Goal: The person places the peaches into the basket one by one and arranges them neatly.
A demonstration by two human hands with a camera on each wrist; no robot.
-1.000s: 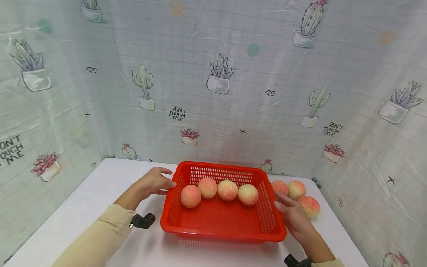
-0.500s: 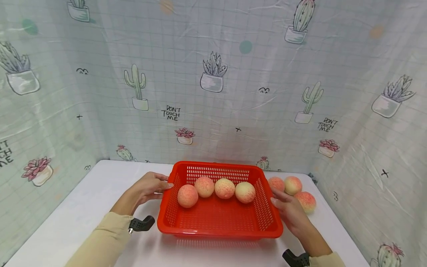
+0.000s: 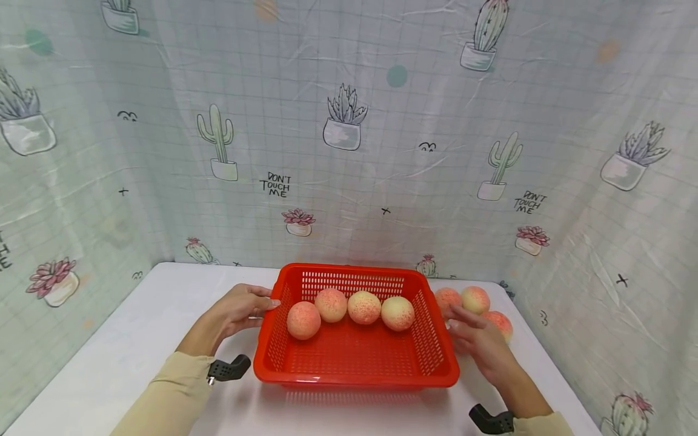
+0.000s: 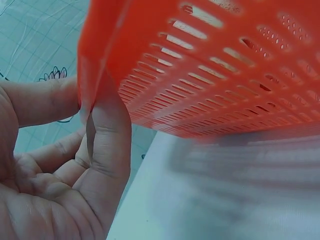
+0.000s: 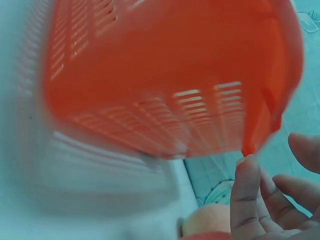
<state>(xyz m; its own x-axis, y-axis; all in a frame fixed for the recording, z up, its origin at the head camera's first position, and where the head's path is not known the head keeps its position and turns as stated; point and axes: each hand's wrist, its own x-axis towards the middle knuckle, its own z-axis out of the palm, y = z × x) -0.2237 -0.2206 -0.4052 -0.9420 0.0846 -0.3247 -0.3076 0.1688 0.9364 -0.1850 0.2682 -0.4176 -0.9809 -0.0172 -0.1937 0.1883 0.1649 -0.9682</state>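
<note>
A red plastic basket (image 3: 357,380) with slotted walls sits in front of me on the white table. Inside, toward its back, several peaches (image 3: 331,304) lie in a row. My left hand (image 3: 240,309) pinches the left rim, thumb on top and index finger (image 4: 111,135) beneath it, as the left wrist view shows. At the right side, my right hand (image 3: 482,342) has its thumb (image 5: 306,151) lifted away from the rim. Its index fingertip (image 5: 246,167) stays right at the rim's lower edge, the fingers loosely bent.
Three peaches lie on the table past the basket's right side: a pink one (image 3: 448,300), a yellowish one (image 3: 476,300) and one (image 3: 498,326) partly behind my right hand. A cactus-printed curtain (image 3: 349,181) encloses the table's back and sides.
My right thumb has come off the basket's right rim and that hand has shifted slightly outward. My left hand keeps its grip. The head view has turned a little to the right.
</note>
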